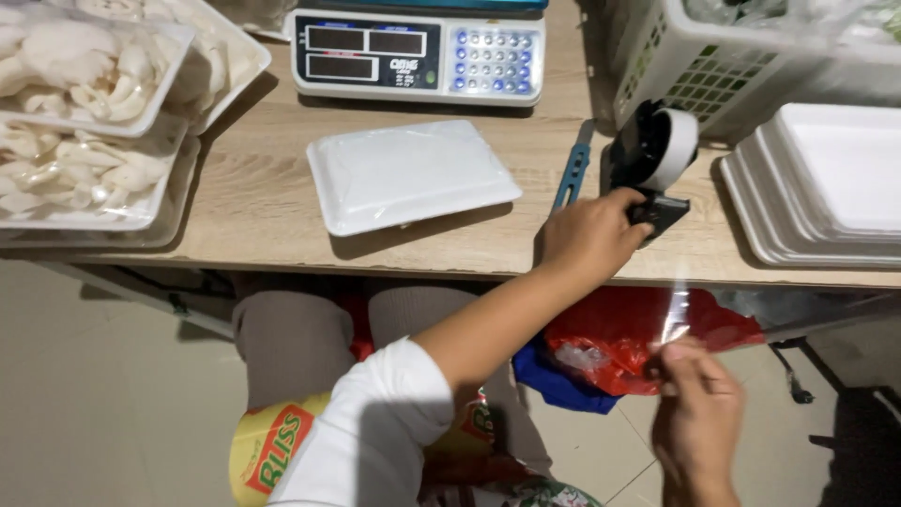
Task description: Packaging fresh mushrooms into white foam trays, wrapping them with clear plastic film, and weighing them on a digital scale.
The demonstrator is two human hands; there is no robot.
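Surface: we work at a pale wood table (253, 202) over a light tiled floor.
Far left: white foam trays of pale mushrooms (80, 113), stacked and wrapped in film.
Centre left: one white foam tray (408, 174), film-wrapped, lies alone, with a grey scale (418, 52) behind it.
Below the table edge: a yellow package with a red label (267, 446) sits by our knees; a red plastic bag (638, 338) lies over blue cloth.
Left hand: our left hand (591, 235) is closed around the base of the black tape dispenser (652, 160), pinning it to the table.
Right hand: our right hand (694, 404), below the edge, pinches the clear tape strip (678, 310) between fingertips.
Far right: a white basket (732, 66), then a stack of empty foam trays (826, 188).
Risk: we judge the strip may twist and stick to itself if it slackens; the dispenser may tip if our grip loosens.
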